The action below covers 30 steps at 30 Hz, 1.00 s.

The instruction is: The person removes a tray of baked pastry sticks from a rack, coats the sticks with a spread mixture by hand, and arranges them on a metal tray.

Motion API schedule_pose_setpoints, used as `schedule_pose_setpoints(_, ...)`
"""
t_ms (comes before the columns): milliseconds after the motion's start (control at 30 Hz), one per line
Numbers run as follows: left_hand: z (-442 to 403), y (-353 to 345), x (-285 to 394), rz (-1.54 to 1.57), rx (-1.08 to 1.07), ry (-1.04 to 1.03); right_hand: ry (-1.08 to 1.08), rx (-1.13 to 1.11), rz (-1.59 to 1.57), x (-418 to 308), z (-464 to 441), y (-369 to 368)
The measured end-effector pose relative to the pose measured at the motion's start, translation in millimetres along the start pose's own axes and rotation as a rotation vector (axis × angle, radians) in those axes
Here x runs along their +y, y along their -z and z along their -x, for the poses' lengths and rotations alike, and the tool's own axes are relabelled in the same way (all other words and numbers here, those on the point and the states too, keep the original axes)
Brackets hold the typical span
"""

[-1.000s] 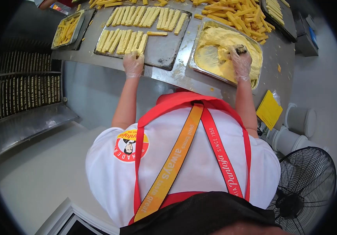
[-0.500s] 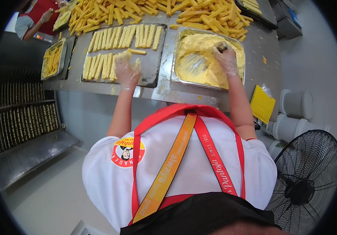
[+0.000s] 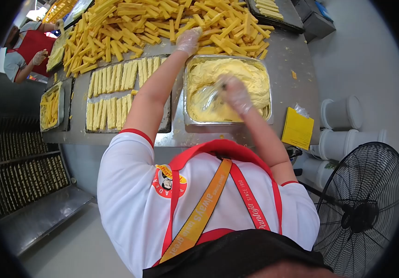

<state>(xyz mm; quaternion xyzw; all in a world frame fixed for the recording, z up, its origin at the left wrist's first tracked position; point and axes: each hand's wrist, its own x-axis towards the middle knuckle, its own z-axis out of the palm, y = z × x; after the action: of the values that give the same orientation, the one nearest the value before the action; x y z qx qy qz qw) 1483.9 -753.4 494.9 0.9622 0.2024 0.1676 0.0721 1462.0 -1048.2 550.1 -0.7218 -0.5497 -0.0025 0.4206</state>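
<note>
My left hand (image 3: pixel 188 42), in a clear glove, reaches to the near edge of a big pile of yellow sticks (image 3: pixel 130 28). Its fingers are bunched against the sticks; what they hold is hidden. My right hand (image 3: pixel 237 96), also gloved and blurred, is closed around a dark-handled tool (image 3: pixel 224 86) over a metal pan (image 3: pixel 188 111) of pale yellow cream (image 3: pixel 255 83). The tool's far end is smeared by motion. Left of the pan, partly behind my left arm, a dark tray (image 3: pixel 166 121) bears two rows of cream-coated sticks (image 3: pixel 111 78).
A smaller pan of sticks (image 3: pixel 50 109) stands at the table's left end. Another person (image 3: pixel 28 51) works at far left. A yellow pad (image 3: pixel 297 129) hangs by the right edge, near white buckets (image 3: pixel 343 113) and a black fan (image 3: pixel 359 215). A rack (image 3: pixel 28 171) stands at left.
My left hand has left the tray of coated sticks and moved up and right to the pile. My right hand has swung left and down within the pan. The view has shifted.
</note>
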Motion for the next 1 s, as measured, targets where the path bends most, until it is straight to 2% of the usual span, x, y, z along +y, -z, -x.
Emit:
schedule_pose_setpoints(33,-8,-14,-5,-0.035,-0.029,-0.008,0.215,0.015,0.060,-5,6,-8)
schedule_pose_setpoints(67,-15,-34,-17,-0.106,-0.046,-0.088,0.080,-0.138,-0.141,-11,8,-9)
schedule_pose_setpoints(133,-9,-28,-18,0.022,0.007,-0.053,-0.202,-0.440,-0.554,-24,12,-5)
schedule_pose_setpoints(200,-1,-14,-22,0.145,0.119,-0.083,-0.524,-0.286,-0.527,-18,-5,13)
schedule_pose_setpoints(233,7,-11,-24,0.289,0.112,-0.012,-0.683,-0.208,-0.509,-9,-13,19)
schedule_pose_setpoints(267,15,-8,-27,0.433,0.105,0.061,-0.537,-0.150,-0.310,2,-14,18)
schedule_pose_setpoints(333,42,42,-8,0.193,0.278,-0.102,-0.231,-0.030,0.084,19,-14,12)
schedule_pose_setpoints(433,81,97,18,0.537,0.294,0.070,0.170,-0.207,0.040,-13,11,3)
schedule_pose_setpoints(567,138,117,27,0.852,0.202,0.132,-0.463,-0.406,-0.424,8,10,4)
schedule_pose_setpoints(600,155,118,30,0.949,0.151,0.131,-0.578,-0.306,-0.245,-2,-9,24)
schedule_pose_setpoints(633,173,121,36,1.045,0.097,0.130,-0.490,-0.177,-0.106,25,-10,19)
schedule_pose_setpoints(667,188,141,55,1.098,0.011,0.319,-0.323,-0.128,0.080,32,-9,18)
schedule_pose_setpoints(700,201,146,67,1.102,-0.028,0.365,-0.150,-0.076,0.265,33,-7,17)
schedule_pose_setpoints(800,226,165,90,0.985,-0.201,0.465,0.107,-0.250,0.030,-7,15,22)
schedule_pose_setpoints(900,248,134,84,0.603,-0.119,0.326,-0.479,-0.582,-0.437,-13,14,37)
schedule_pose_setpoints(933,252,132,89,0.775,-0.090,0.400,-0.510,-0.484,-0.366,-4,8,39)
schedule_pose_setpoints(967,254,133,93,0.741,-0.057,0.379,-0.545,-0.357,-0.239,5,1,41)
schedule_pose_setpoints(1000,254,134,97,0.707,-0.024,0.359,-0.393,-0.218,0.019,5,-1,40)
